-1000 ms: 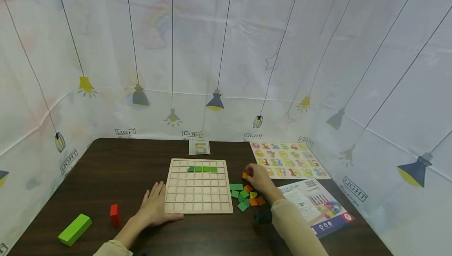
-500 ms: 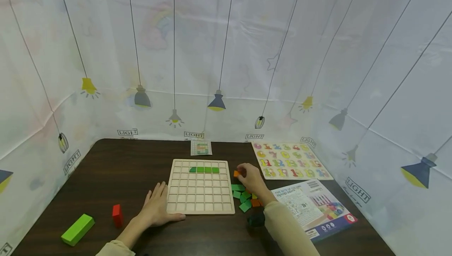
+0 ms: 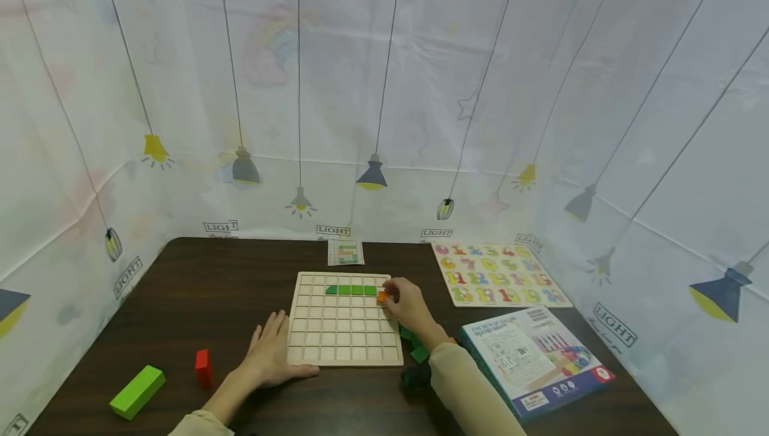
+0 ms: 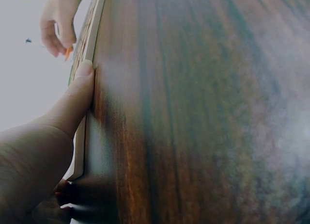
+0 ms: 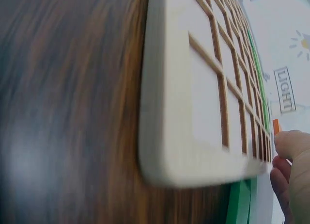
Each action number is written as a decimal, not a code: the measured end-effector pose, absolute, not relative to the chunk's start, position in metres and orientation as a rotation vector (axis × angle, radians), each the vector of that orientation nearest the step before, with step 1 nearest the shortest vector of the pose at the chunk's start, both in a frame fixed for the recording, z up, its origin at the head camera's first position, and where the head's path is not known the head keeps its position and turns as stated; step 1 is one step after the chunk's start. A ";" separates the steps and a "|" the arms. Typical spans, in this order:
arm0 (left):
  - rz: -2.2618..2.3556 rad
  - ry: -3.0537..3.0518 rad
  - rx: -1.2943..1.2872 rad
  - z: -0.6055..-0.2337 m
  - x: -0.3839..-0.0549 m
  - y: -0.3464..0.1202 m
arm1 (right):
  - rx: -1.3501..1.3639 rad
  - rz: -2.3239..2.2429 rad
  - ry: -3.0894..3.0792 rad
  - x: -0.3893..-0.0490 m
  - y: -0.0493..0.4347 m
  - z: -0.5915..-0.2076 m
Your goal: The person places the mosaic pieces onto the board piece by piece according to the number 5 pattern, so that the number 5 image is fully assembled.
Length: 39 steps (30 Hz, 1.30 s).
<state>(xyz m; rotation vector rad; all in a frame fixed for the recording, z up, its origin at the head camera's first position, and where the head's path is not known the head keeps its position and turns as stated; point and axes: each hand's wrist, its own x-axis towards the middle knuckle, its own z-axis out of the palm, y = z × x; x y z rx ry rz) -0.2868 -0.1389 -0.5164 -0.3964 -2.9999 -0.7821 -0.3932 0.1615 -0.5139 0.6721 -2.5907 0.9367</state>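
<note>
A wooden grid board (image 3: 339,324) lies flat on the dark table, with a short row of green tiles (image 3: 357,290) in its upper part, the leftmost one with a rounded corner. My left hand (image 3: 270,354) rests at the board's lower-left corner, fingers spread along the left side. Its thumb (image 4: 83,71) lies against the near edge. Thumb and fingertips of my right hand (image 3: 410,306) pinch a small orange tile (image 3: 381,297) over the board's right side, near the row's right end. Loose green tiles (image 3: 419,354) beside the board are partly hidden under the right wrist.
A small pattern card (image 3: 345,253) lies behind the board. To the right are a number puzzle board (image 3: 498,274) and a printed box (image 3: 535,359). A red block (image 3: 203,368) and a long green block (image 3: 137,392) sit at the left.
My right hand has moved left with the orange tile, from above the loose pile to over the board's right edge. The left hand has stayed at the board's corner.
</note>
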 end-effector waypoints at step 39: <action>-0.804 -3.023 -0.371 -0.524 -0.293 -0.140 | 0.881 1.004 -2.592 -0.400 0.068 -0.523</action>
